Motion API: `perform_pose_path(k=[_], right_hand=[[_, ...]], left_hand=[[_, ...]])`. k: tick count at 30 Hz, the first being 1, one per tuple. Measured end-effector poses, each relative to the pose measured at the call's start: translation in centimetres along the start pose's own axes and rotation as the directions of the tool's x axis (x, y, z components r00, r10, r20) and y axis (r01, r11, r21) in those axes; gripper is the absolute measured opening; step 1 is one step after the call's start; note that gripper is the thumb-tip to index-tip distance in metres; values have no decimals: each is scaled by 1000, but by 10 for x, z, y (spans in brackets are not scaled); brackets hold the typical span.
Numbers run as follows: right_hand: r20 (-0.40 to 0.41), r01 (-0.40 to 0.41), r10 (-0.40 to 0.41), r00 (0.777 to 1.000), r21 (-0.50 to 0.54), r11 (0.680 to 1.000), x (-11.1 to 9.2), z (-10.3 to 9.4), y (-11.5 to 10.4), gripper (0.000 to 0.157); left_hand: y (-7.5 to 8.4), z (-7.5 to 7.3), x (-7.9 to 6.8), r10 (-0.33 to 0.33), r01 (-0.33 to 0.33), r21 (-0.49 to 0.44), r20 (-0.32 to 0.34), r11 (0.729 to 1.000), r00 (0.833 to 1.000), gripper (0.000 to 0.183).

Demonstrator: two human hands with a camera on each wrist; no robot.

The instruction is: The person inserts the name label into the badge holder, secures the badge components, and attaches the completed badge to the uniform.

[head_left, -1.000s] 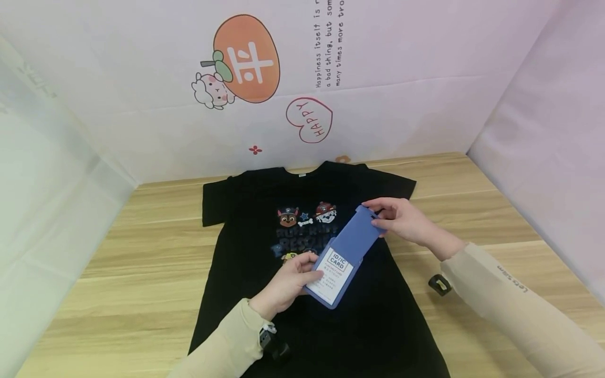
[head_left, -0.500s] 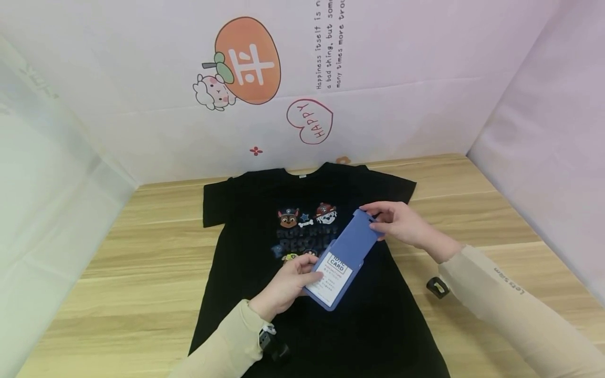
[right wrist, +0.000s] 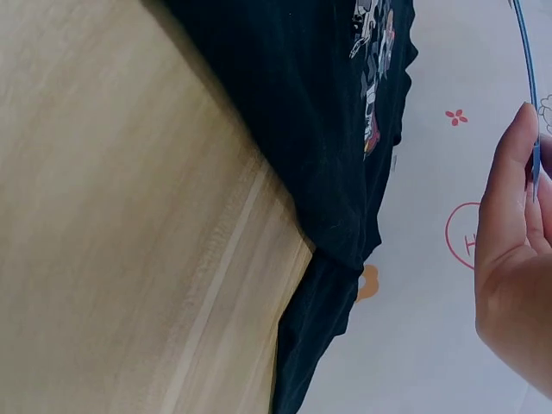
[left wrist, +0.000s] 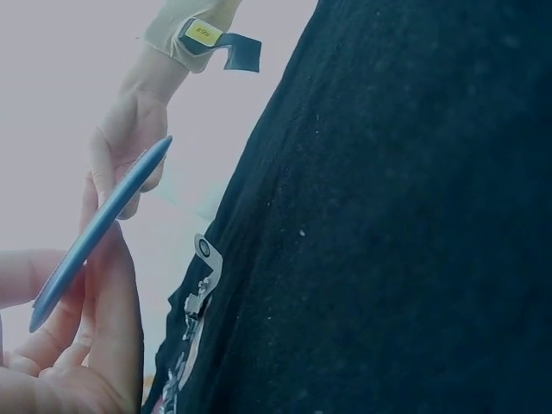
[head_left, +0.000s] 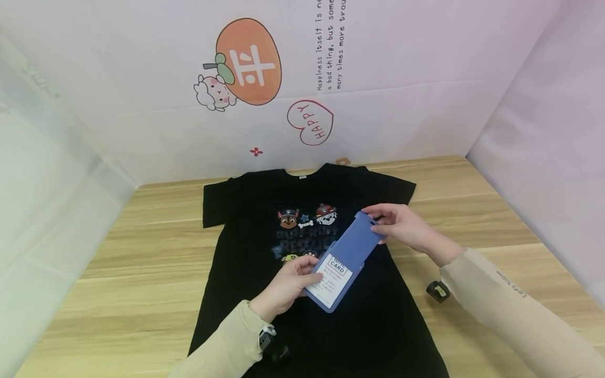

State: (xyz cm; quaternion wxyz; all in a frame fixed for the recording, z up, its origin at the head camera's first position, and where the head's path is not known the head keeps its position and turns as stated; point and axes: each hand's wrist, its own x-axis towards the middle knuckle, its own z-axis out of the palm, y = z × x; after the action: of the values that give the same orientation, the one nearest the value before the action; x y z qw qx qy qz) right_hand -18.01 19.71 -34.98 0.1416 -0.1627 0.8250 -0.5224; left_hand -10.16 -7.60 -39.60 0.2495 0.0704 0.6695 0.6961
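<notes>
A blue card holder [head_left: 356, 244] is held at a slant above a black T-shirt [head_left: 246, 294]. My left hand [head_left: 283, 286] pinches the lower left edge of its wider frame, thumb on the front. At the upper end, my right hand [head_left: 408, 227] pinches the narrower blue sliding part by its top, near a slot. A white card [head_left: 328, 286] printed "ID/IC CARD" shows in the frame, its top line partly covered by the slide. From the left wrist the holder [left wrist: 99, 228] appears edge-on. In the right wrist view, fingers of my right hand [right wrist: 509, 250] grip its thin edge.
The T-shirt lies flat on a wooden table [head_left: 142, 278], cartoon dog print [head_left: 304, 226] facing up and collar toward the back wall. White printed sheets [head_left: 402, 105] enclose the back and sides. Small black devices [head_left: 438, 291] sit at both wrists.
The slide has moved slightly down into the frame, covering the top of the "ID/IC" line that showed fully before. My right hand has shifted slightly down with it; my left hand keeps its grip.
</notes>
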Motion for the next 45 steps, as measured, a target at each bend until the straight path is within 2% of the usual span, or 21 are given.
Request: perform_pose_path(k=[8,14,25,31,45], right_hand=[[11,-22,21,1000,82,996,1,3,4,44],[19,-30,29,999,100,995,1,4,5,44],[79,1,-5,997,62,998,-1,16,0,43],[68,12,-14,998,35,999,-3,21,-3,42],[75,-9,5,997,55,998,-3,25,0,41]], left_hand=[[1,0,0,11,-11,15,-16,1000,1000,27],[1,-1,0,31,-31,10,-21,999,999,26],[0,0,2,40,-40,-21,-18,999,999,27],[-1,0,2,42,-43,-32,-14,999,999,28],[1,0,2,36,-36,-16,-8,999,999,29]])
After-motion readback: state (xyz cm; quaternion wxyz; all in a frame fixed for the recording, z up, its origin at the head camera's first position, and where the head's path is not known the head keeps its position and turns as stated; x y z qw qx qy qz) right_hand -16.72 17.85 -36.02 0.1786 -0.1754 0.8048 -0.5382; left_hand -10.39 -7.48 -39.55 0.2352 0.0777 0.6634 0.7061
